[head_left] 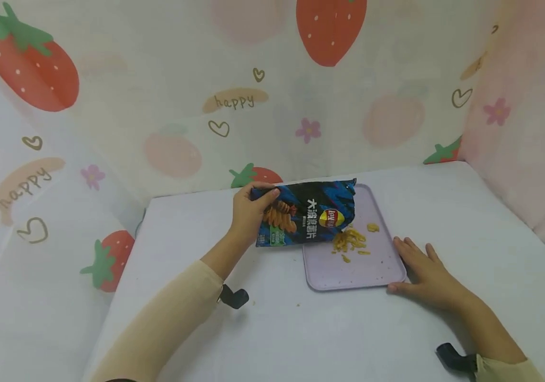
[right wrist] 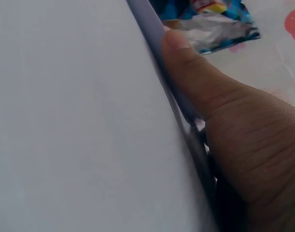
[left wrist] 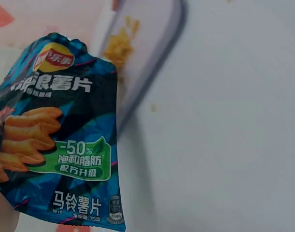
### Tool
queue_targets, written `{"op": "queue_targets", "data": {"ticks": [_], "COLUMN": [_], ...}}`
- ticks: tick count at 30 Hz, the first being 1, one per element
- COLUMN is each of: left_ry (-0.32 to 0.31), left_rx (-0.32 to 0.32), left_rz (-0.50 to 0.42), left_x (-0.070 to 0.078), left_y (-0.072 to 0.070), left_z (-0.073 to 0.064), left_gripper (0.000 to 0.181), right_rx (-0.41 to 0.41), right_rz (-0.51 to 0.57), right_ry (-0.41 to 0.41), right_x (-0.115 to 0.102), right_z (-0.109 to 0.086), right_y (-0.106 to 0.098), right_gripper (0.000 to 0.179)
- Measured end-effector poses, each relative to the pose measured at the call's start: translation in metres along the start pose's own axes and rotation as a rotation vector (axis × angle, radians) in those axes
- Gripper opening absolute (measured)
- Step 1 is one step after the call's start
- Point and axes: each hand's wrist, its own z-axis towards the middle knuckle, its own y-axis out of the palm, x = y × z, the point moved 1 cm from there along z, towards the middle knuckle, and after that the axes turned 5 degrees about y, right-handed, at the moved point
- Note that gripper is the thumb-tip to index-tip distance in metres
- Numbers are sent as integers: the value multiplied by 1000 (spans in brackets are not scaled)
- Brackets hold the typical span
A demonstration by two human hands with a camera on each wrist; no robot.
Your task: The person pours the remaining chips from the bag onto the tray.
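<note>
My left hand [head_left: 247, 213] pinches one end of a blue and black bag of potato chips [head_left: 301, 212], thumb on top. The bag lies sideways in the air, its other end over a pale purple tray [head_left: 349, 277]. On the tray is a small heap of yellow wavy chips [head_left: 348, 240], partly hidden by the bag. My right hand [head_left: 432, 276] rests at the tray's right edge with fingers spread. In the right wrist view, its thumb [right wrist: 195, 72] lies along the tray's rim. The left wrist view shows the bag's printed front [left wrist: 65, 121] up close.
The tray stands on a white-covered table [head_left: 272, 334]. A few crumbs [head_left: 298, 305] lie on the cloth in front of it. Behind and at both sides hangs a curtain [head_left: 272, 143] printed with strawberries, hearts and flowers.
</note>
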Motion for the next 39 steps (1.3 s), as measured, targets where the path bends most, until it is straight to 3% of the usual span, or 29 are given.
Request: {"op": "queue_targets", "data": {"ticks": [2, 6, 10, 14, 20, 27, 31, 34, 39], "left_ry": [2, 70, 19, 60, 90, 75, 93, 142, 59], "left_rx": [27, 59, 45, 85, 58, 9, 61, 87, 73], "left_rz": [-12, -38, 0, -32, -47, -11, -63, -95, -37], "left_x": [-4, -10, -14, -8, -7, -19, -7, 3, -12], "left_y": [-2, -4, -4, -6, -5, -3, -5, -5, -8], "left_z": [0, 2, -1, -1, 2, -4, -2, 3, 2], "left_gripper": [9, 16, 16, 19, 14, 13, 12, 14, 14], "right_rx": [-11, -1, -2, -8, 0, 9, -3, 6, -6], "right_rz": [13, -4, -11, -13, -3, -2, -6, -16, -19], "right_ry": [9, 24, 34, 31, 28, 17, 17, 12, 20], "right_x": [0, 0, 0, -2, -1, 1, 0, -1, 0], "right_z": [-3, -2, 1, 3, 1, 3, 2, 2, 2], "right_y": [5, 9, 8, 7, 10, 10, 9, 6, 5], "right_gripper": [113, 114, 115, 116, 116, 115, 115, 114, 115]}}
